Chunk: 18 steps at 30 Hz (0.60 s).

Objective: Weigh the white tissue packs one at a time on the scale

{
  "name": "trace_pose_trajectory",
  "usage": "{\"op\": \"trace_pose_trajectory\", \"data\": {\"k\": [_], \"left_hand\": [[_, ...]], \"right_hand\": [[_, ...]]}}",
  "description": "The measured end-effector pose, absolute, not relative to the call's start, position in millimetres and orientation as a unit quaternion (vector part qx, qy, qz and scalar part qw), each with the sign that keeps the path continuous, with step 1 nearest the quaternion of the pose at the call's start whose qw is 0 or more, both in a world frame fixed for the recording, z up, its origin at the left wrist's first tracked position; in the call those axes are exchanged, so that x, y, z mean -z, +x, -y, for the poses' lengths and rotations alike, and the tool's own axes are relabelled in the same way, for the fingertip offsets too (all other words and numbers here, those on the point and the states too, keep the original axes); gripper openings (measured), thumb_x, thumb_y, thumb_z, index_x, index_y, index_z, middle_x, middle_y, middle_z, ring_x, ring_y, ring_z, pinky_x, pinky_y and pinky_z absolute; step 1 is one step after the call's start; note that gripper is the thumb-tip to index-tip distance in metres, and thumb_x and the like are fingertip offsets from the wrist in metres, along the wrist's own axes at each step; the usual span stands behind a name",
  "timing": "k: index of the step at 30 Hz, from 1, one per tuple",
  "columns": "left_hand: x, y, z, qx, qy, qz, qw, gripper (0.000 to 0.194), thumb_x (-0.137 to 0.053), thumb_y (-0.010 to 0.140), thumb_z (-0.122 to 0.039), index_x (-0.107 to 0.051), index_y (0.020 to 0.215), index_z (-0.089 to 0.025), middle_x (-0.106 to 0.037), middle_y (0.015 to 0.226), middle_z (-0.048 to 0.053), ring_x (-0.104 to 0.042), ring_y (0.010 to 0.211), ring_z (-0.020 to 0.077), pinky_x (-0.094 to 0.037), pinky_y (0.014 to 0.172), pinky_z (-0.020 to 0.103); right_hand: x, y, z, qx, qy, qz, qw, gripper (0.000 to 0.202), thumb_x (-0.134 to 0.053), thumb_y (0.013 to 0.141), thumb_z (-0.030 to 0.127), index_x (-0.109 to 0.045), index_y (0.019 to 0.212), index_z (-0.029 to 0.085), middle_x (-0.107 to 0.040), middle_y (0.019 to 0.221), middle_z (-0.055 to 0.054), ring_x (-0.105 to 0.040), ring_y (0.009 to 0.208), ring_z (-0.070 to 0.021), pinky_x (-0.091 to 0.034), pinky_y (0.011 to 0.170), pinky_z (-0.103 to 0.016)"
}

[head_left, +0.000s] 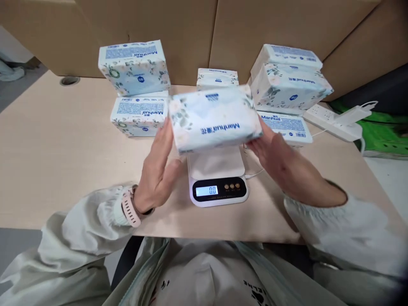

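Observation:
Between my two hands is a pack of tissues (216, 119), light blue and white with a floral print and the word Manhua. It is held above a white digital scale (216, 168) whose lit display reads 0.0. My left hand (159, 170) presses the pack's left end, thumb apart below it. At the other end my right hand (270, 153) grips the pack, its fingertips partly hidden under the edge. The pack covers the back of the scale's plate.
Two stacked tissue packs (137, 76) stand at the left. Several more packs (293, 89) are piled at the right, and another pack (217, 76) sits behind. A white power strip (334, 123) lies at the right edge. Brown cardboard (178, 38) walls the back of the table (63, 170).

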State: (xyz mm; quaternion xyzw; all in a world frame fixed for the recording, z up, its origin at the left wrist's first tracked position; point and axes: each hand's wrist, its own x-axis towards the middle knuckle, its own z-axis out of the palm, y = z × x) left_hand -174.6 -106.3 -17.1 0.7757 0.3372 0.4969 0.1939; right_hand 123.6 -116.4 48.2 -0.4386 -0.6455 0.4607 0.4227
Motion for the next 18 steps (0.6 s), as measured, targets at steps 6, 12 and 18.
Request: {"op": "trace_pose_trajectory", "data": {"k": [6, 12, 18], "left_hand": [[29.7, -164.3, 115.7, -0.431, 0.8, -0.347, 0.233, 0.072, -0.048, 0.112, -0.055, -0.027, 0.177, -0.032, -0.025, 0.185, 0.003, -0.02, 0.173, 0.0351, -0.02, 0.143, 0.061], [38.3, -166.1, 117.5, -0.436, 0.771, -0.349, 0.306, 0.076, -0.048, 0.113, -0.055, -0.016, 0.179, -0.037, -0.011, 0.187, 0.0, -0.009, 0.175, 0.0322, -0.01, 0.146, 0.057], [41.0, -172.0, 115.1, -0.461, 0.758, -0.36, 0.291, 0.073, -0.046, 0.11, -0.063, -0.022, 0.177, -0.044, -0.015, 0.185, -0.012, -0.012, 0.175, 0.0295, -0.01, 0.147, 0.053]], "right_hand": [[2.1, 146.5, 127.1, -0.541, -0.41, 0.615, 0.4, 0.072, -0.048, 0.107, 0.071, -0.033, 0.172, 0.044, -0.03, 0.183, 0.008, -0.026, 0.173, -0.0268, -0.021, 0.143, -0.057], [20.9, 157.2, 137.8, -0.452, -0.468, 0.639, 0.411, 0.065, -0.043, 0.111, 0.065, -0.032, 0.172, 0.046, -0.031, 0.182, 0.013, -0.028, 0.172, -0.0255, -0.022, 0.143, -0.055], [35.3, 157.7, 142.7, -0.286, -0.47, 0.656, 0.517, 0.049, -0.048, 0.113, 0.047, -0.053, 0.162, 0.046, -0.058, 0.167, 0.01, -0.051, 0.161, -0.0283, -0.036, 0.14, -0.057]]}}
